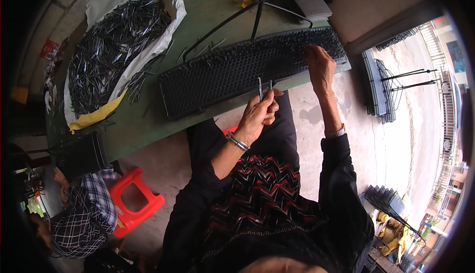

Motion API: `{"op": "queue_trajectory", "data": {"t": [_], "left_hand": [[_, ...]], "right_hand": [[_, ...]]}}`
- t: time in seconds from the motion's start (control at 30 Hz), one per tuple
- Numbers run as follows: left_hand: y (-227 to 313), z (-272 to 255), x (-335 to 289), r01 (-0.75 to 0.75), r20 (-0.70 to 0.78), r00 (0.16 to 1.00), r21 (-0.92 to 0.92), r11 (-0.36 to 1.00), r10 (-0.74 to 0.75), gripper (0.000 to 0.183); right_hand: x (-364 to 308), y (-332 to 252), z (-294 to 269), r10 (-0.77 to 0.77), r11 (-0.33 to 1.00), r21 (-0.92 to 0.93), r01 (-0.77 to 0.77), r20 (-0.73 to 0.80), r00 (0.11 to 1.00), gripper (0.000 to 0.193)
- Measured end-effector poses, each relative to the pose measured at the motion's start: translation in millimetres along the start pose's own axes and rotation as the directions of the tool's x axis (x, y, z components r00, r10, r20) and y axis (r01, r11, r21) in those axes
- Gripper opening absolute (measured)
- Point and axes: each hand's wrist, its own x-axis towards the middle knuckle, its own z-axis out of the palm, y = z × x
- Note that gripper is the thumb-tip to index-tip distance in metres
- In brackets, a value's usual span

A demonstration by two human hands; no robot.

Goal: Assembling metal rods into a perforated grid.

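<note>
Filling the black perforated rack (217, 80) on the green counter (133, 124) seems the step; the next move calls for careful aim. The left hand (256, 116) pinches 2 slim metal pieces (260, 89); the right hand's (322, 71) fingers curl at the rack, contents hidden. A white sack (176, 11) holds heaped dark sticks (118, 45).

Seeing black on rack (190, 92) mid-frame, green on tabletop (141, 127), red on stool (134, 218) lower left, red-black zigzag on garment (262, 186) bottom centre.
</note>
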Motion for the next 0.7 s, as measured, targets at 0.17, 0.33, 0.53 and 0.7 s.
{"op": "queue_trajectory", "data": {"t": [0.17,0.33,0.53,0.7], "left_hand": [[1,3,2,0.011,0.002,1.0,-0.015,1.0,-0.011,0.029],[1,6,1,0.012,0.058,0.998,0.0,1.0,-0.012,0.03],[1,6,0,0.079,0.081,0.994,0.019,0.997,-0.08,0.032],[3,8,-3,0.077,0.11,0.991,0.029,0.997,-0.08,0.033]], "right_hand": [[-3,5,5,0.018,0.999,-0.034,-0.018,0.018,1.0,0.012],[2,-1,6,-0.032,0.976,-0.214,0.038,0.028,0.999,0.013],[8,-4,10,0.013,0.972,-0.234,0.002,0.064,0.998,0.012],[-7,2,16,0.062,0.975,-0.214,-0.064,-0.015,0.998,0.015]]}}
